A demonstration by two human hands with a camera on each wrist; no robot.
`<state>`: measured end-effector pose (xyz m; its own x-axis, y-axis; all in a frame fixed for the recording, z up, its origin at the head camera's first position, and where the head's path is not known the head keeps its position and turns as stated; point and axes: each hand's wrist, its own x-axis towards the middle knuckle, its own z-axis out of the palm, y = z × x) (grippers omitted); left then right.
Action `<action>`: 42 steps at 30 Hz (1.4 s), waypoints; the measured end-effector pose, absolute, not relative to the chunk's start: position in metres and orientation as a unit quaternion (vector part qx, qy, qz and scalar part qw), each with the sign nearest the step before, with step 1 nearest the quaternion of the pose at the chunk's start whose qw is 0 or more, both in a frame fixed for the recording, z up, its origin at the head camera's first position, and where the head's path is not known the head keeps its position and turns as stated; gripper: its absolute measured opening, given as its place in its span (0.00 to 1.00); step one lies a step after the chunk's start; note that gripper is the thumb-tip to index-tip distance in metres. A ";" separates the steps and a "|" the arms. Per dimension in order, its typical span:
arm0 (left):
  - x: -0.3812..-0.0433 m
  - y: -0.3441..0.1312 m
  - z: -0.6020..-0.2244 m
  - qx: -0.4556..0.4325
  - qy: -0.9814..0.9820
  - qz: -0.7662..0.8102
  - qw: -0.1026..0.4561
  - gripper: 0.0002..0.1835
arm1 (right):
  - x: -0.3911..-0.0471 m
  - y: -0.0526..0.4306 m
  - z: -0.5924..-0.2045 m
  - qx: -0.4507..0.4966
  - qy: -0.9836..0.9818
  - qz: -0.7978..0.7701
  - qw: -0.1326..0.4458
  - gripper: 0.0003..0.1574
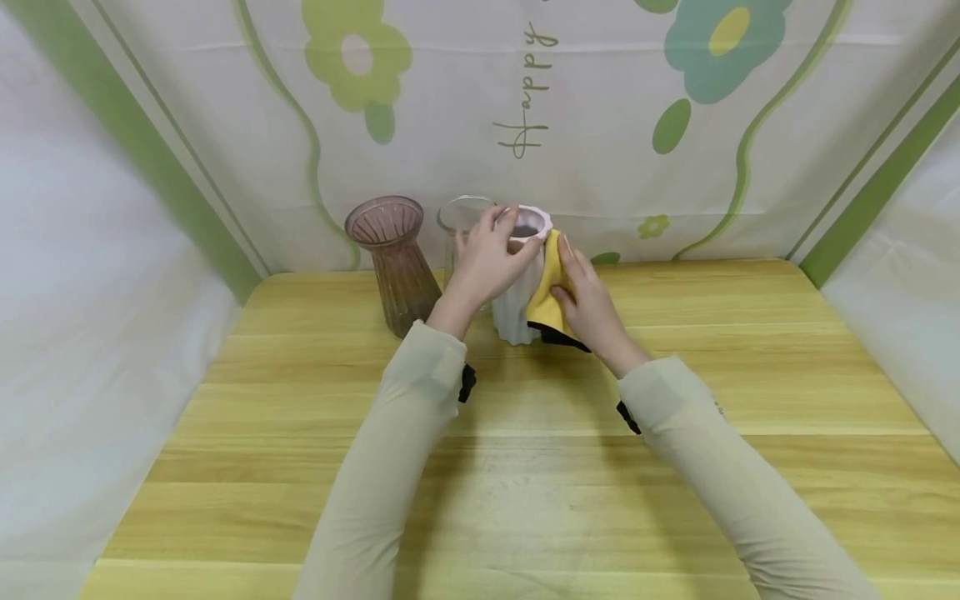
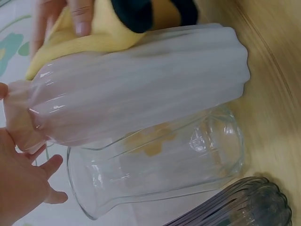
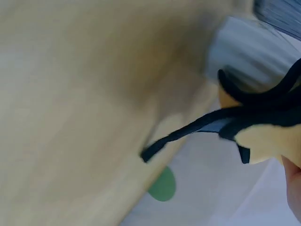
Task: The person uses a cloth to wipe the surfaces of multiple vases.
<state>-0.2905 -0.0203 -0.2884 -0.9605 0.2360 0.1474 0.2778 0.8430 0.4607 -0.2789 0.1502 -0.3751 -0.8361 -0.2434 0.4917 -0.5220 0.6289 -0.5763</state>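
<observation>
A ribbed white vase (image 1: 514, 304) with a pinkish scalloped rim stands upright toward the back of the table. My left hand (image 1: 486, 260) grips it by the neck, just under the rim, as the left wrist view also shows. In my right hand (image 1: 590, 307) is a yellow cloth (image 1: 550, 287) with black edging, its thumb and fingers pinching the fabric. The cloth lies against the right side of the vase, and its black-edged lower end (image 3: 188, 127) hangs loose. Part of the vase's upper body is hidden behind the left hand and the cloth.
Close by on the left is a clear glass vase (image 2: 160, 165), partly behind the white one. Farther left stands a purple-tinted ribbed vase (image 1: 401, 275) with a flared mouth. A flower-printed curtain (image 1: 465, 100) hangs behind the wooden table (image 1: 525, 500).
</observation>
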 end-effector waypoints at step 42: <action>-0.291 -0.015 -0.288 -0.127 -0.958 -0.249 0.063 0.37 | -0.277 0.152 -0.381 0.219 -0.882 0.376 0.180 0.44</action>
<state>-0.2913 -0.0146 -0.2882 -0.9596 0.2124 0.1845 0.2754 0.8437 0.4608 -0.2772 0.1523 -0.3814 -0.8393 -0.2518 0.4818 -0.5219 0.6212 -0.5845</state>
